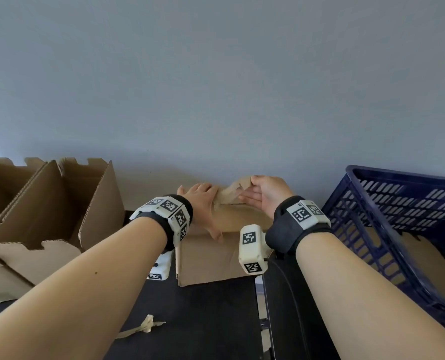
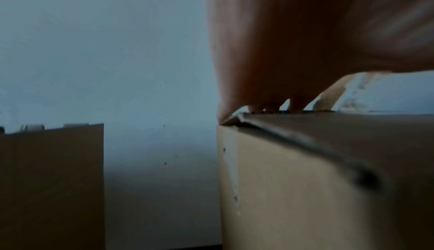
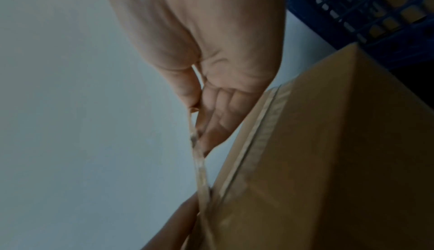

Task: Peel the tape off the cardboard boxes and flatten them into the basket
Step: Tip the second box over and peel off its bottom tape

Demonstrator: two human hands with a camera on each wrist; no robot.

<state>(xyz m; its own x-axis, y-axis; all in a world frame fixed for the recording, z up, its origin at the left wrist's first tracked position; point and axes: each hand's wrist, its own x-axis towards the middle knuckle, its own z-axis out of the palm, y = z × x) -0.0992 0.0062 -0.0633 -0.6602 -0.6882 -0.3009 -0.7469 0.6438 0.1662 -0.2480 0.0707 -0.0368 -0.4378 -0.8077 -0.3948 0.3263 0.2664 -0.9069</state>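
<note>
A closed cardboard box (image 1: 211, 258) stands on the dark table against the wall. My left hand (image 1: 201, 201) lies flat on its top, fingers straight, pressing it down; the same box (image 2: 305, 179) fills the left wrist view under my palm. My right hand (image 1: 263, 193) pinches a strip of brown tape (image 1: 231, 190) between thumb and fingers and holds it lifted off the box's top. In the right wrist view the tape (image 3: 199, 163) stretches from my pinching fingertips (image 3: 199, 109) down to the box (image 3: 328, 161).
A blue plastic basket (image 1: 387, 203) with flattened cardboard inside stands at the right. Opened cardboard boxes (image 1: 47, 209) stand at the left. A crumpled tape strip (image 1: 140, 328) lies on the dark table (image 1: 203, 320) near me. A plain wall runs behind.
</note>
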